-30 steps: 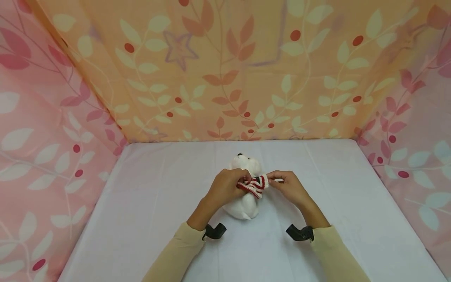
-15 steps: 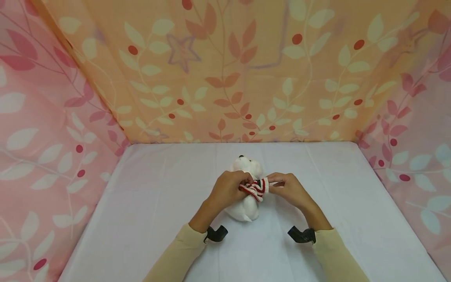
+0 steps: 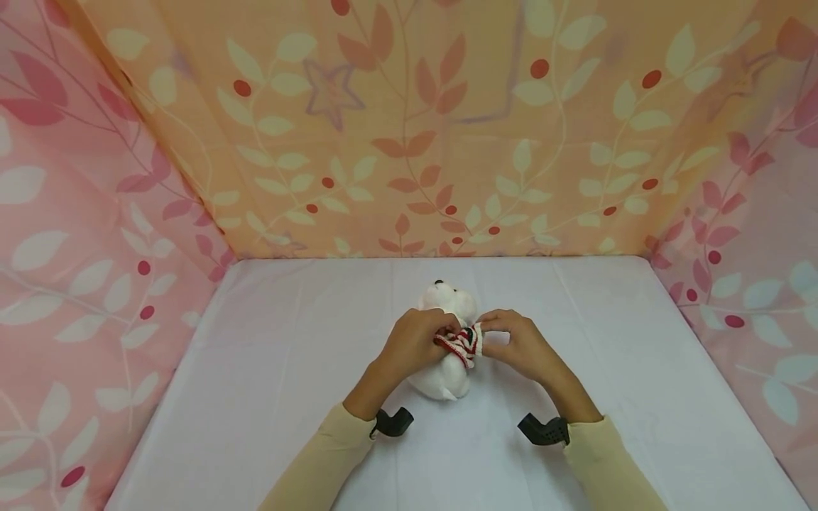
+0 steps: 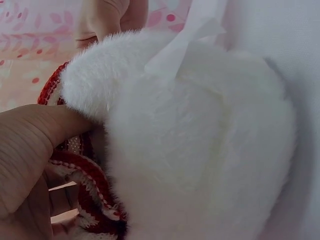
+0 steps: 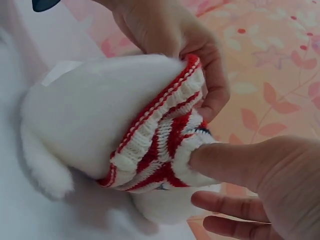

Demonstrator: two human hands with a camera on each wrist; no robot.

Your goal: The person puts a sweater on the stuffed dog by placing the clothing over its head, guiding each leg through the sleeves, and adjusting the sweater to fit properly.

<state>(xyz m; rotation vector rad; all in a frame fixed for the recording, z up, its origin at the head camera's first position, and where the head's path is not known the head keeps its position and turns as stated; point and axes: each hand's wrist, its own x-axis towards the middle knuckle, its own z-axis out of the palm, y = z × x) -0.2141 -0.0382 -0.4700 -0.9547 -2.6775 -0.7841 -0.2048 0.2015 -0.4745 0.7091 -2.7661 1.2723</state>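
A white plush bear [image 3: 441,376] lies on the cloth, its black-nosed head toward the back. Round its upper body sits a small red-and-white striped knitted sweater [image 3: 466,345], also large in the right wrist view. My left hand [image 3: 414,344] grips the sweater's red-edged hem; in the left wrist view its thumb [image 4: 70,122] goes inside the hem against the fur. On the other side, my right hand [image 3: 520,344] pinches the sweater's cream cuff [image 5: 187,157], the thumb [image 5: 230,161] lying on the knit. A white tag [image 4: 172,57] sticks up from the fur.
White cloth [image 3: 287,397] covers the table. A leaf-patterned orange curtain [image 3: 409,142] stands behind, with pink leaf-patterned curtains [image 3: 77,284] at both sides. Black devices [image 3: 543,429] are strapped to both wrists.
My right hand has shifted slightly left, its thumb and index finger wider apart, and the cuff has moved left with it. The left hand keeps its grip on the hem.
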